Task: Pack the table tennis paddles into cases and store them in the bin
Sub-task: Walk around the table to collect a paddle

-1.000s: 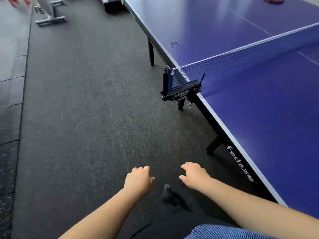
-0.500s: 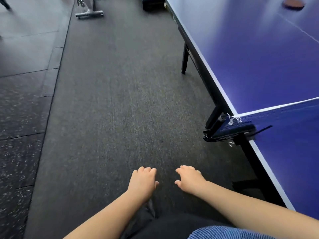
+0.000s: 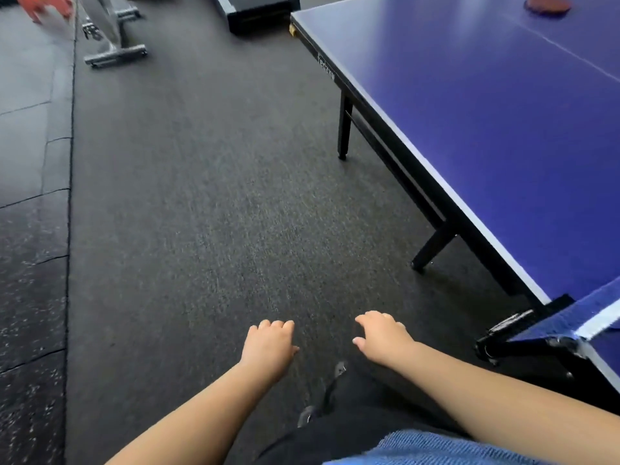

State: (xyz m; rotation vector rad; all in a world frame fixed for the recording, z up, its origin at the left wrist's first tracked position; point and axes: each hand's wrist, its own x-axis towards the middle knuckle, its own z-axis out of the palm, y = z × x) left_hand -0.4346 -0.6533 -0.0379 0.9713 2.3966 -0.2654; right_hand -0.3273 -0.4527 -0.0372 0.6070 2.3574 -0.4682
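A red table tennis paddle (image 3: 547, 5) lies on the far end of the blue table (image 3: 486, 129), at the top right edge of the view. My left hand (image 3: 268, 345) and my right hand (image 3: 382, 335) hang in front of me over the dark carpet, palms down, fingers loosely curled, holding nothing. Both are far from the paddle. No case and no bin are in view.
The net post clamp (image 3: 510, 333) sticks out from the table's side at the lower right. Black table legs (image 3: 344, 129) stand along its edge. A black box (image 3: 258, 10) lies on the floor beyond the table's corner. A metal equipment stand (image 3: 110, 45) is at the top left.
The view has moved forward along the table's side: the net post has slid from mid-frame to the lower right, and the table's far corner has come into view. Both hands stay empty.
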